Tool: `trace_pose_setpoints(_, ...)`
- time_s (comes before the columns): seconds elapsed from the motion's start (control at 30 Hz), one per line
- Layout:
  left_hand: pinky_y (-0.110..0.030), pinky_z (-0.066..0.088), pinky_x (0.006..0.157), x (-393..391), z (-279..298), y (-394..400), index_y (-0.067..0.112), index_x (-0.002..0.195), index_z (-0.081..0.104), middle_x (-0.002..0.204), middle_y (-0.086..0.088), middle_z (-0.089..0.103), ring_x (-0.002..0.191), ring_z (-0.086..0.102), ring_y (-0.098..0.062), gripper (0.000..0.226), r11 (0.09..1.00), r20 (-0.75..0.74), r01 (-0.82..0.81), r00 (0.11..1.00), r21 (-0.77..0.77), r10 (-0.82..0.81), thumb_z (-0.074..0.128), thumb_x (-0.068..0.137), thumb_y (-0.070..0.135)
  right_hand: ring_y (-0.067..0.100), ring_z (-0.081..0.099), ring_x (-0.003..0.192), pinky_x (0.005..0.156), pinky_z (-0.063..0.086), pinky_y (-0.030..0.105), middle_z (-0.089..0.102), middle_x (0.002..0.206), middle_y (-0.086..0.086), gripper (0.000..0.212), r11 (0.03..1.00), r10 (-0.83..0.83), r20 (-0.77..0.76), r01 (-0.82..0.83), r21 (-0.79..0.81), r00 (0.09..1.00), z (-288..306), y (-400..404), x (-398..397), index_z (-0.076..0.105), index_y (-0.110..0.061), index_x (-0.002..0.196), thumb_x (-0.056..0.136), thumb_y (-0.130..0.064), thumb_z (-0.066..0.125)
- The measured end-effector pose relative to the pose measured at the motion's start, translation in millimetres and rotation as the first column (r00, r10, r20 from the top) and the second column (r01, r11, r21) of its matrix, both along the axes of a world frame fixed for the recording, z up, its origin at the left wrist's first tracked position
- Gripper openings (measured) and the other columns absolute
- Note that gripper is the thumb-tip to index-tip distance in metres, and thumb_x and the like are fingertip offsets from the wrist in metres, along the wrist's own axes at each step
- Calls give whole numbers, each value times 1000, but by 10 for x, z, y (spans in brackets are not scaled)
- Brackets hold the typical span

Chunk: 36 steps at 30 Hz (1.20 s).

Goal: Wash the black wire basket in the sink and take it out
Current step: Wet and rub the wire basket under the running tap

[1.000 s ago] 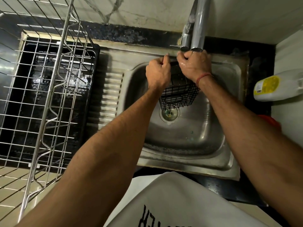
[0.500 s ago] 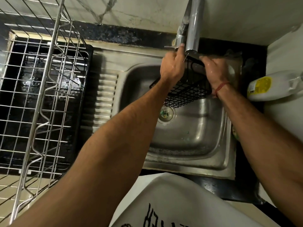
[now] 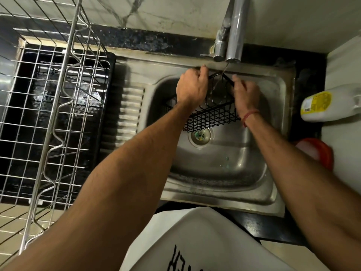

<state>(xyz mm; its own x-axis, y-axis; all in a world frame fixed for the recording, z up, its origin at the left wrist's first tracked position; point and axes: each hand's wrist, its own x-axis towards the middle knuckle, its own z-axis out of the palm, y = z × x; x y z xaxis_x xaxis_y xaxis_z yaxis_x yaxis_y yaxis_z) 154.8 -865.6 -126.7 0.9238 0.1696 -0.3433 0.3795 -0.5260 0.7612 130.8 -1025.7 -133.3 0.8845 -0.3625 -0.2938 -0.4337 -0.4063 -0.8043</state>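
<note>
The black wire basket (image 3: 212, 117) hangs tilted over the steel sink (image 3: 224, 169), above the drain (image 3: 200, 136). My left hand (image 3: 192, 88) grips its left rim with curled fingers. My right hand (image 3: 245, 94) holds the right rim, fingers wrapped on the wire. A thin stream of water falls from the tap (image 3: 235, 34) onto the basket's far rim between my hands. The basket's far side is partly hidden by my hands.
A steel wire dish rack (image 3: 58, 106) stands over a black tray (image 3: 109, 79) on the left. A white and yellow bottle (image 3: 324, 105) lies at the right, with a red lid (image 3: 320, 153) below it. The black counter edge (image 3: 269, 227) runs in front.
The basket has swung from the right side of the sink back under the tap and tilted. My right hand has shifted left along its rim, and water now runs onto it.
</note>
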Motion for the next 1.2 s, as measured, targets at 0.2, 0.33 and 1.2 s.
trace_pose_setpoints(0.2, -19, 43, 48, -27, 60, 39, 21, 69, 56, 64, 8, 61, 47, 52, -2, 55, 996, 14, -94, 995, 3, 94, 43, 115, 50, -5, 48, 53, 51, 32, 11, 50, 58, -12, 40, 918, 369, 197, -323, -232, 908, 394, 570, 192, 58, -22, 69, 102, -44, 61)
trace_pose_setpoints(0.33, -35, 53, 59, -126, -47, 266, 18, 69, 59, 66, 4, 62, 58, 56, -10, 62, 992, -1, -126, 992, -24, 126, 39, 115, 54, 0, 43, 46, 49, 30, 12, 45, 51, -13, 52, 900, 391, 187, -332, -282, 901, 334, 663, 293, 44, -27, 56, 100, -45, 64)
trace_pose_setpoints(1.2, -42, 46, 87, -1333, -456, 615, 16, 134, 46, 117, -4, 51, 100, 50, -23, 105, 696, -4, 213, 957, 685, -289, 76, 63, 88, 21, 66, 114, 89, 52, 29, 61, 135, 9, 44, 639, 699, -43, -651, -411, 713, -310, 227, -22, 50, -17, 145, 113, -44, 39)
